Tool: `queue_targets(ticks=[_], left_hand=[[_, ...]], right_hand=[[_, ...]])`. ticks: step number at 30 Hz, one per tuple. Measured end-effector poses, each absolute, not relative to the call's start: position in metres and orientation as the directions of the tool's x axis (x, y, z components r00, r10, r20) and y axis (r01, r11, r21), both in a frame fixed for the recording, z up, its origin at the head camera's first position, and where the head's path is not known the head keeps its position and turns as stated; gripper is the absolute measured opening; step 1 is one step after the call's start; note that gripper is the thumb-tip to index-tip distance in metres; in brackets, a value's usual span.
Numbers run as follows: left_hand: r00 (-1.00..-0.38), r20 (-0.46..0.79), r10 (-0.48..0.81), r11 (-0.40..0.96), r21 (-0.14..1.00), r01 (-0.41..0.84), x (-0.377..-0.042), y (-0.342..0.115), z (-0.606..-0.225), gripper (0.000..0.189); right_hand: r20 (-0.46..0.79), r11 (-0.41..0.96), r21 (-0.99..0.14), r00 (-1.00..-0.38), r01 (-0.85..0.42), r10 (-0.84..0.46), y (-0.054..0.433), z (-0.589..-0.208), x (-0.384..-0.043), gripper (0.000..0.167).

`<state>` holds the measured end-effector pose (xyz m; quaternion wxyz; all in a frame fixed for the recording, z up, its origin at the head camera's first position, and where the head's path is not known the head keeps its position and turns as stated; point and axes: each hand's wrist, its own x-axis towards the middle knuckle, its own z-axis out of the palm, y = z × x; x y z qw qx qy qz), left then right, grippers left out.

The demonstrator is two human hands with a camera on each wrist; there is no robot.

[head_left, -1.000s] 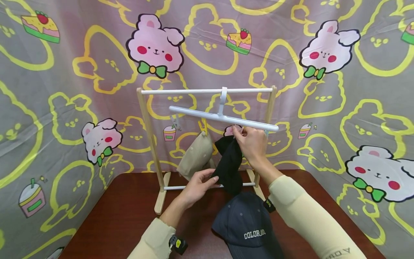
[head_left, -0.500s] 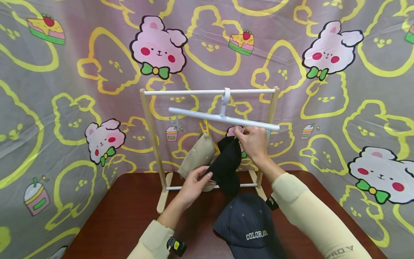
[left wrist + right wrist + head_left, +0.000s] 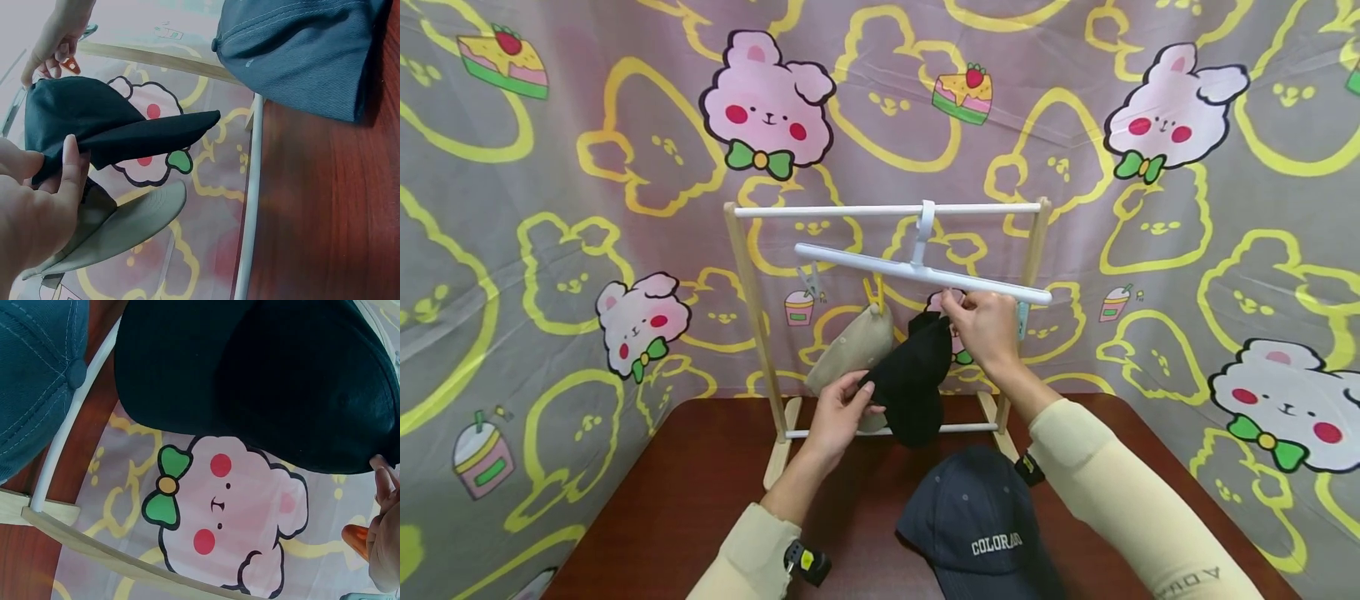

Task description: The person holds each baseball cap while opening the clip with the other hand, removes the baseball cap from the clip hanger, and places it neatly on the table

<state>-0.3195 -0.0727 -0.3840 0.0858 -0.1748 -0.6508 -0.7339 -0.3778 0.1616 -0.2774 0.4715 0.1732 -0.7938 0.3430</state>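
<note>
My left hand (image 3: 838, 412) pinches the edge of a black cap (image 3: 910, 383) between thumb and fingers. In the left wrist view the cap's brim (image 3: 150, 137) points away from that hand. Under the white hanger (image 3: 917, 271), my right hand (image 3: 988, 329) is at the opposite edge of the black cap, its fingers bent around an orange clothespin (image 3: 356, 540) that is mostly hidden by them. To the left, a beige cap (image 3: 850, 346) hangs from a yellow clothespin (image 3: 874, 293), partly covered by the black cap.
The hanger tilts down to the right on the rack's white top rail (image 3: 820, 212). A grey clothespin (image 3: 809, 279) hangs at its left end, a pale blue one (image 3: 1022, 318) at its right. A navy cap (image 3: 973, 517) lies on the brown table (image 3: 662, 500).
My left hand has moved left and slightly up with the edge of the black cap, which swings left and turns broader to the head view. The right hand stays by the hanger.
</note>
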Motion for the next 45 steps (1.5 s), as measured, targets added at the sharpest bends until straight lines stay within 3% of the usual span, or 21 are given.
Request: queue_targets(ticks=[9,20,45], left_hand=[[-0.922,0.378,0.086,-0.128,0.922,0.366,-0.320,-0.074,-0.381,0.027],[-0.931,0.357,0.082,-0.108,0.931,0.348,-0.316,-0.078,-0.387,0.029],[-0.936,0.346,0.060,-0.133,0.932,0.336,-0.312,-0.081,-0.396,0.027]], right_hand=[[0.865,0.665,-0.396,-0.501,-0.633,0.038,0.160,-0.272,-0.376,0.045],[0.816,0.652,-0.457,-0.576,-0.605,0.037,0.159,-0.278,-0.374,0.045],[0.848,0.653,-0.420,-0.528,-0.630,0.036,0.153,-0.272,-0.375,0.045]])
